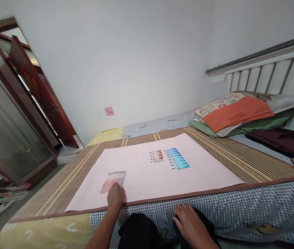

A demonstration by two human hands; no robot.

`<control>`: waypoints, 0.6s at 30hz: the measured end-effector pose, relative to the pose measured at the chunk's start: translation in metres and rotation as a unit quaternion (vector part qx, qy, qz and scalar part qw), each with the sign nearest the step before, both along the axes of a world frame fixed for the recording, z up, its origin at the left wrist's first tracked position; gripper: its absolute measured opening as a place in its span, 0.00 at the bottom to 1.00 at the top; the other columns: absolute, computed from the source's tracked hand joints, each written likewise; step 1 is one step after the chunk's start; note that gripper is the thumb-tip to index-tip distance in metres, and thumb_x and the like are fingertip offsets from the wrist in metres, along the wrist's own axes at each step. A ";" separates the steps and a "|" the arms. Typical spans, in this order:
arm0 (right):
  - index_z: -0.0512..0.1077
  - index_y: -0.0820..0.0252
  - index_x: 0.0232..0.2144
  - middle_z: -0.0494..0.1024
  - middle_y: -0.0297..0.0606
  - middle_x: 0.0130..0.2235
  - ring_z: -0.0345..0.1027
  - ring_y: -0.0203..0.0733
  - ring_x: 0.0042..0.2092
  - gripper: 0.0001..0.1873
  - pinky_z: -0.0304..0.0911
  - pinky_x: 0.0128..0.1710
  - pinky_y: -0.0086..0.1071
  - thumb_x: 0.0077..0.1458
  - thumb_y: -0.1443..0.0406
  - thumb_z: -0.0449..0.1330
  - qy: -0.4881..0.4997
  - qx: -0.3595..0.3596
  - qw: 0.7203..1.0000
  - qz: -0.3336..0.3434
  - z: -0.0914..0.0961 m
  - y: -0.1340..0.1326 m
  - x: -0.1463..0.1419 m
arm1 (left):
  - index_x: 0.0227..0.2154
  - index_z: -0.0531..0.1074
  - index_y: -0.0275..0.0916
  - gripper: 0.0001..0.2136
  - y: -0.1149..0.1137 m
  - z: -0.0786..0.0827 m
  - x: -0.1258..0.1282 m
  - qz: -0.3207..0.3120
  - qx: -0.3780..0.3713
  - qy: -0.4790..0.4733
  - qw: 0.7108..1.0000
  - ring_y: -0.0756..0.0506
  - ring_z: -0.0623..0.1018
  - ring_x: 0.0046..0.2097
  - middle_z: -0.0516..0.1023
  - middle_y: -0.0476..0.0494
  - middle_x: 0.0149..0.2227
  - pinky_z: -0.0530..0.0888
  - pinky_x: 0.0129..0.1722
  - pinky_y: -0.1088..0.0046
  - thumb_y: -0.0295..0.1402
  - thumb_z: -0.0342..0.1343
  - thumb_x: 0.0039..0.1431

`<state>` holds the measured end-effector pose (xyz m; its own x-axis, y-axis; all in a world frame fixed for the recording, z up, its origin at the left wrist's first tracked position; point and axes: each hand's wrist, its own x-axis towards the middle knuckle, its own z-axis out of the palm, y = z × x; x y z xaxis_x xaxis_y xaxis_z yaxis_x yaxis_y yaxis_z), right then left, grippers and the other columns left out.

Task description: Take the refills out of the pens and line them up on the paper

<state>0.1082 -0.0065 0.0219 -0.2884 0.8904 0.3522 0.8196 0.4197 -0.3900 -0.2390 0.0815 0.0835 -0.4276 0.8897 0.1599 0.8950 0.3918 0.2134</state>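
My left hand (116, 196) reaches over the near right end of a tight row of slim pens or pencils (114, 177) with reddish markings. Its fingers look curled, and their tips are hidden behind the hand. My right hand (190, 221) rests on my dark-clothed knee, fingers laid out and holding nothing. Farther right on the pale pink sheet (139, 159), a row of brown-and-peach mechanical pencils or pens (157, 156) lies beside a longer row in blue to turquoise (177, 159). The tips of both rows point left.
The sheet lies on a striped mat (71, 180) over a bed with a checked cover (240, 207). Pillows (240, 112) and dark folded cloth (282, 141) sit at the right by the headboard (271, 77). Books or papers (4, 202) lie on the floor at left.
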 end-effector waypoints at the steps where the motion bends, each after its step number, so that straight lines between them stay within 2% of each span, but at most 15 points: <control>1: 0.73 0.57 0.31 0.79 0.36 0.37 0.71 0.45 0.41 0.09 0.59 0.46 0.39 0.58 0.74 0.58 0.002 0.004 1.000 0.000 0.000 0.000 0.000 | 0.41 0.73 0.35 0.08 0.000 0.001 0.001 -0.003 -0.003 0.002 1.000 0.39 0.81 0.45 0.82 0.32 0.41 0.68 0.40 0.67 0.31 0.52 0.66; 6: 0.73 0.56 0.31 0.79 0.36 0.37 0.71 0.45 0.41 0.09 0.59 0.45 0.38 0.58 0.74 0.59 0.004 0.019 1.000 -0.002 0.001 -0.002 -0.001 | 0.42 0.74 0.33 0.09 0.001 0.001 0.012 -0.024 -0.012 0.013 1.000 0.38 0.81 0.48 0.81 0.30 0.44 0.68 0.42 0.66 0.29 0.49 0.66; 12: 0.74 0.57 0.32 0.79 0.37 0.38 0.71 0.45 0.42 0.10 0.59 0.46 0.38 0.58 0.74 0.57 0.012 0.007 1.000 0.008 0.002 -0.003 0.001 | 0.48 0.72 0.32 0.12 0.001 0.001 0.021 -0.034 -0.009 0.009 0.999 0.40 0.80 0.51 0.80 0.29 0.49 0.69 0.46 0.67 0.29 0.47 0.68; 18: 0.73 0.57 0.30 0.78 0.37 0.37 0.70 0.46 0.41 0.09 0.58 0.46 0.38 0.60 0.74 0.57 0.028 0.000 1.000 0.013 -0.001 -0.002 0.002 | 0.43 0.77 0.29 0.12 0.004 0.011 0.022 -0.009 -0.040 -0.002 0.999 0.37 0.81 0.50 0.81 0.24 0.46 0.71 0.47 0.67 0.27 0.50 0.65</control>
